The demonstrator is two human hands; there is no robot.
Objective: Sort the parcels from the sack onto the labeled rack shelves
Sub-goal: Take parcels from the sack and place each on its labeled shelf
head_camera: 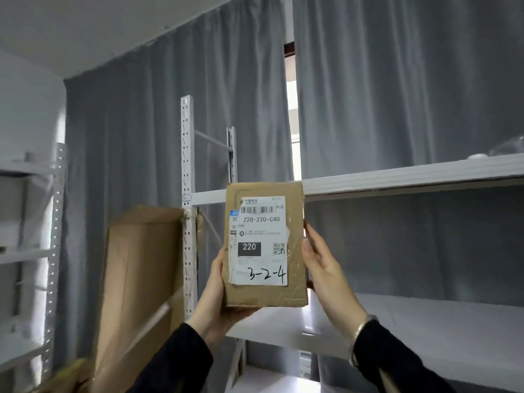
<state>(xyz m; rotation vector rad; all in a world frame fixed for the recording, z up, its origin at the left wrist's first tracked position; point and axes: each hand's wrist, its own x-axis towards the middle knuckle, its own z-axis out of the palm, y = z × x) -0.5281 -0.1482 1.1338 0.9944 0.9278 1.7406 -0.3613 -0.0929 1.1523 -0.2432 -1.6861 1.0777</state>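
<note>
A: Parcel [265, 245], where?
B: Held upright in front of the rack [397, 177], its top overlapping the upper shelf rim.
A: Grip?
B: Left hand [218, 302] clamped on the lower left corner, right hand [323, 268] pinching the right edge. Fingers hidden behind.
A: Label [259, 239]?
B: "3-2-4" handwritten, "220" printed; fine print unreadable. Tag [186, 197] on the post blurred. Carton [141, 279] at left, bottom cut off.

Daylight is slipping through the narrow gap between the grey curtains [397, 80], blowing out white there, while everything else is sitting dim and flat. The label on the parcel [265, 245] is reading sharp. The left rack [54, 222] and carton [141, 265] are smearing into blur, and the upper shelf [411, 177] is bowing toward the right edge.
</note>
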